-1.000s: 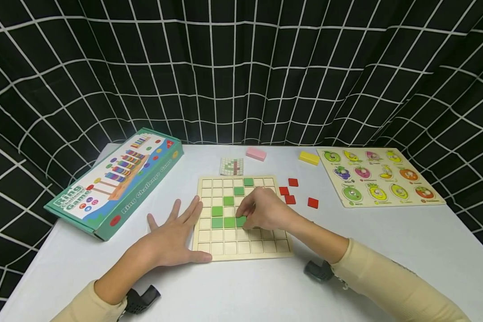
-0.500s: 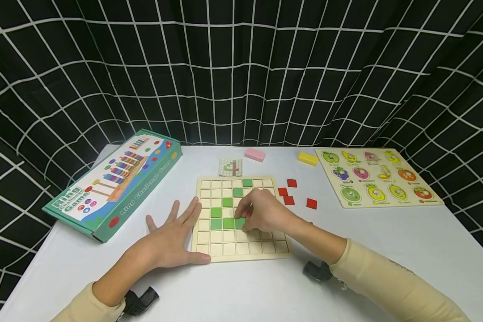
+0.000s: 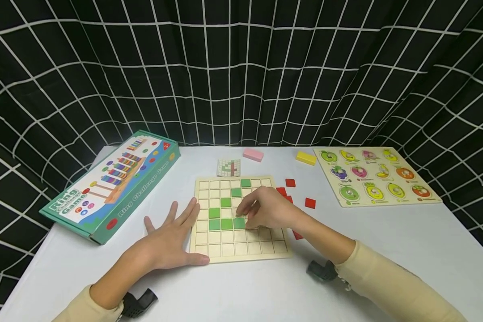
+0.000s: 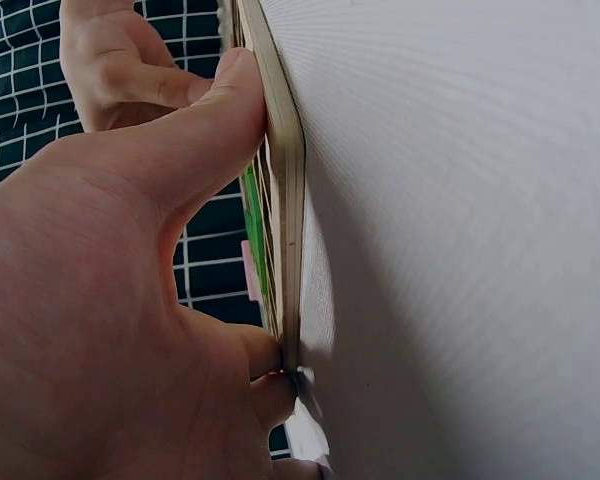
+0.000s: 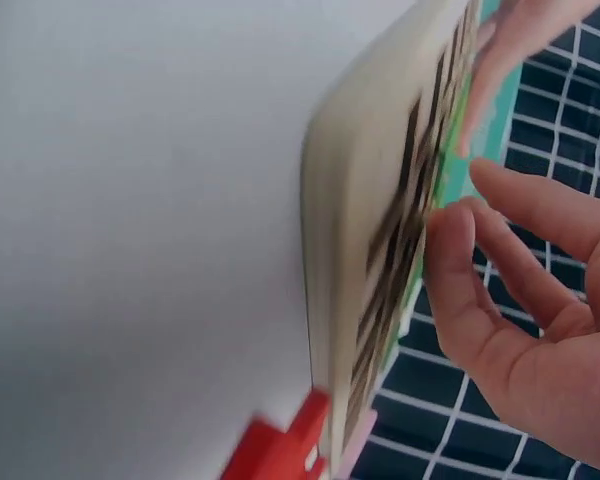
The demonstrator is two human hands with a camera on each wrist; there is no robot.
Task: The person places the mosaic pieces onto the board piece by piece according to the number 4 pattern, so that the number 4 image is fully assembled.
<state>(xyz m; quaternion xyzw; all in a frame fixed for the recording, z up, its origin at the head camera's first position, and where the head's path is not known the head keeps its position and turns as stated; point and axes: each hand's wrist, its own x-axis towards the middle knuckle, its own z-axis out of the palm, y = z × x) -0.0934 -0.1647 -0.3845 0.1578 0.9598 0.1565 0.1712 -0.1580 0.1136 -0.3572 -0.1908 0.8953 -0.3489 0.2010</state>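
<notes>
A square wooden grid board (image 3: pixel 241 259) lies on the table, with several green tiles (image 3: pixel 226 224) set in its squares in a diagonal and a short row. My left hand (image 3: pixel 167 246) is spread along the board's left side, its thumb on the front left corner; in the left wrist view that thumb (image 4: pixel 235 95) presses on the board's upper face. Over the board's middle is my right hand (image 3: pixel 267 209), fingers bent loosely, thumb and fingertips apart beside the rightmost green tile (image 3: pixel 239 223) of the row. In the right wrist view the thumb tip (image 5: pixel 448 235) is right at the board's surface.
Several red tiles (image 3: pixel 310 203) lie loose right of the board. Behind it are a small pattern card (image 3: pixel 228 168), a pink block (image 3: pixel 253 154) and a yellow block (image 3: pixel 306 158). A Ring Challenge Game box (image 3: pixel 112 183) lies left, a fruit puzzle board (image 3: pixel 376 176) right.
My right hand has drawn slightly right, off the rightmost green tile of the row, which now shows more fully. The left hand keeps its place on the board. The head view has shifted a little.
</notes>
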